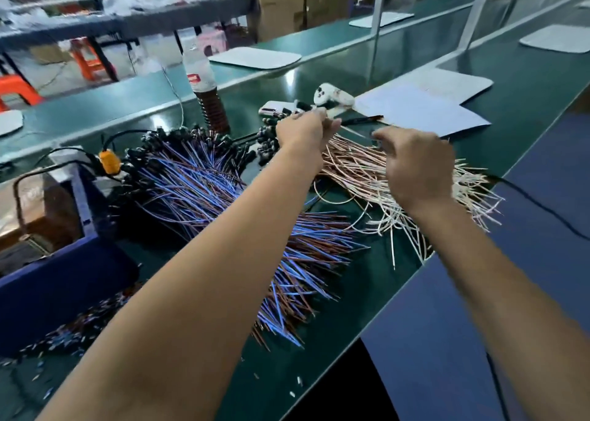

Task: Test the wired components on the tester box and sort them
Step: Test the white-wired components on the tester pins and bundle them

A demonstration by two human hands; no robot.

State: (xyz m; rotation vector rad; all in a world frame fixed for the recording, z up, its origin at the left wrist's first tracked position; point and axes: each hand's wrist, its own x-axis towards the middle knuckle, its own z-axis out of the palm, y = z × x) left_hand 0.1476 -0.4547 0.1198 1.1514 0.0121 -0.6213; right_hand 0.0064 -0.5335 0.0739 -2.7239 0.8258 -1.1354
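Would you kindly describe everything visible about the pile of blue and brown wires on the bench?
The pile of blue and brown wires lies fanned across the green bench, left of the pale wire pile. Thin insulated leads, blue and reddish-brown, end in black components clustered at the far side; bare tips point toward the near edge. The left forearm crosses above it; neither hand grips it.

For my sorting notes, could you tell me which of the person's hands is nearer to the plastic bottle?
Left. The left hand is raised just right of the plastic bottle, pinching wires; the right hand is farther right, over the white and copper wire pile.
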